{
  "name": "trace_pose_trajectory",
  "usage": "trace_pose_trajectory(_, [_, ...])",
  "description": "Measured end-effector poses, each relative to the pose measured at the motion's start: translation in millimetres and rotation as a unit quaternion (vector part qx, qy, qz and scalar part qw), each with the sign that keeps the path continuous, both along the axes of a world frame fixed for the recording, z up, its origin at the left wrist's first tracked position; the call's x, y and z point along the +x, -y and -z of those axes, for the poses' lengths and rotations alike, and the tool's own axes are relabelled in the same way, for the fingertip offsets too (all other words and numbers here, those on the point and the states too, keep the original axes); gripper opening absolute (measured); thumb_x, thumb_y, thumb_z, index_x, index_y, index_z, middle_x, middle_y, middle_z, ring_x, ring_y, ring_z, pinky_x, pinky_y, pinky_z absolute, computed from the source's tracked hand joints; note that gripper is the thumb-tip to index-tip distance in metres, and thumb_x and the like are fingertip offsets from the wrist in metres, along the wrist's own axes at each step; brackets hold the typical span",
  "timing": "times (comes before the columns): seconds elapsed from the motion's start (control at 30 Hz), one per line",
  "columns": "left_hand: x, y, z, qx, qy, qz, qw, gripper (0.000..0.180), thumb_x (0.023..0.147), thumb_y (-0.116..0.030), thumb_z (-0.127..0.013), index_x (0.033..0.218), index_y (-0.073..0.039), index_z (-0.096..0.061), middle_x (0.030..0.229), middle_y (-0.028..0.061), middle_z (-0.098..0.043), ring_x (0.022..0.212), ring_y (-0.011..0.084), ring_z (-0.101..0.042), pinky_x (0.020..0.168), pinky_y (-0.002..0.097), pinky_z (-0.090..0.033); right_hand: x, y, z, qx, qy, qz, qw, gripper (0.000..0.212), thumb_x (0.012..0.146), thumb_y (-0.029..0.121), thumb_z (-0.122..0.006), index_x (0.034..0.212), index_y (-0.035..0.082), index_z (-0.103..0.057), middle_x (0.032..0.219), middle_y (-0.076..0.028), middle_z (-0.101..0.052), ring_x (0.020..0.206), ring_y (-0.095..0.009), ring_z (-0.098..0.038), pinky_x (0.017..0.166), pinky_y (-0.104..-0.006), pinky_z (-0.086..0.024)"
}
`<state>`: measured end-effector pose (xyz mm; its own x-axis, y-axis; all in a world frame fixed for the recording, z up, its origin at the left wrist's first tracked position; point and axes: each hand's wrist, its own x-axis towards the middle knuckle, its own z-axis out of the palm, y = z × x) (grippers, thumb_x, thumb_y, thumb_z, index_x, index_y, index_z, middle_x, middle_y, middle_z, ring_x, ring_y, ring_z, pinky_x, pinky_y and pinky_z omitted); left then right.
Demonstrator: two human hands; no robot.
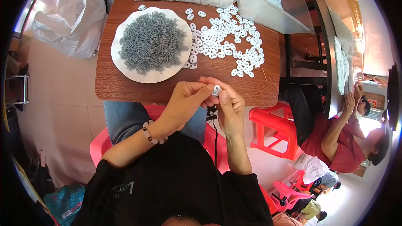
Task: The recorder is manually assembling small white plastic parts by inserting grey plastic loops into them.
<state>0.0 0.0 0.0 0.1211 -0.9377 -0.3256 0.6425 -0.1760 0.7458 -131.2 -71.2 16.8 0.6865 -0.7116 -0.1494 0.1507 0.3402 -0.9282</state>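
A small white plastic piece (216, 90), rounded and with two dark holes, is held up near the table's front edge. My left hand (187, 99) pinches it from one side, thumb on top and fingers closed. From the other side my right hand (231, 105) grips the same piece between thumb and curled fingers. Just beyond my hands, a white wavy-rimmed plate (118, 68) carries a heap of small grey plastic pegs (153, 42). To its right, many loose white two-holed pieces (213, 42) lie scattered. Whether a peg sits in the held piece is hidden by my fingers.
Clear bins (276, 16) with white pieces line the brown table's (138, 92) far side. A thin stick (264, 75) lies at its right. A white plastic bag (71, 21) stands left. Red stools (274, 129) and a person in red (335, 150) working at another table are right.
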Motion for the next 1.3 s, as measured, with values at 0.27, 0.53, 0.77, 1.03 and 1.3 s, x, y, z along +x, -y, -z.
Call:
trace_pose_trajectory(0.27, [5, -2, -8, -0.004, -0.016, -0.038, 0.999, 0.030, 0.098, -0.025, -0.053, 0.103, 0.000, -0.068, 0.087, 0.0049, -0.069, 0.077, 0.0069, -0.060, 0.069, 0.0213, -0.044, 13, 39, -38, -0.341, -0.220, 0.036, 0.913, 0.025, 0.098, 0.016, -0.052, 0.104, -0.002, -0.068, 0.089, -0.005, -0.068, 0.076, -0.009, -0.059, 0.070, -0.0249, -0.049])
trace_pose_trajectory(0.53, [16, -13, -3, 0.017, 0.012, 0.007, 1.000, 0.031, 0.098, -0.026, -0.051, 0.103, 0.000, -0.068, 0.083, 0.0037, -0.068, 0.076, 0.0075, -0.060, 0.068, 0.0213, -0.044, 42, 245, -123, -0.646, -0.426, 0.235, 0.589, 0.033, 0.090, 0.028, -0.062, 0.109, 0.002, -0.068, 0.094, -0.014, -0.072, 0.084, -0.015, -0.068, 0.074, -0.0267, -0.051])
trace_pose_trajectory(0.77, [24, -16, -2, 0.055, -0.009, 0.027, 0.998, 0.030, 0.095, -0.024, -0.051, 0.085, -0.001, -0.067, 0.071, 0.0017, -0.062, 0.067, 0.0069, -0.055, 0.064, 0.0216, -0.042, 31, 212, -103, -0.611, -0.373, 0.250, 0.652, 0.028, 0.091, 0.027, -0.063, 0.097, 0.001, -0.070, 0.076, -0.008, -0.068, 0.070, -0.009, -0.060, 0.066, -0.0236, -0.047])
trace_pose_trajectory(1.03, [24, -10, -6, 0.076, -0.018, 0.051, 0.996, 0.029, 0.093, -0.022, -0.051, 0.080, -0.001, -0.065, 0.068, 0.0009, -0.059, 0.064, 0.0062, -0.053, 0.062, 0.0210, -0.041, 23, 172, -6, -0.543, -0.390, 0.091, 0.738, 0.012, 0.086, 0.011, -0.066, 0.093, 0.001, -0.068, 0.078, -0.010, -0.067, 0.065, -0.013, -0.059, 0.063, -0.0273, -0.047])
trace_pose_trajectory(1.3, [24, -14, -8, 0.089, -0.009, 0.042, 0.995, 0.028, 0.093, -0.022, -0.051, 0.081, -0.001, -0.066, 0.068, 0.0008, -0.059, 0.064, 0.0060, -0.052, 0.062, 0.0207, -0.040, 31, 180, 17, -0.584, -0.404, 0.048, 0.702, 0.023, 0.081, 0.009, -0.067, 0.104, 0.006, -0.068, 0.083, -0.013, -0.063, 0.068, -0.024, -0.060, 0.063, -0.0346, -0.048])
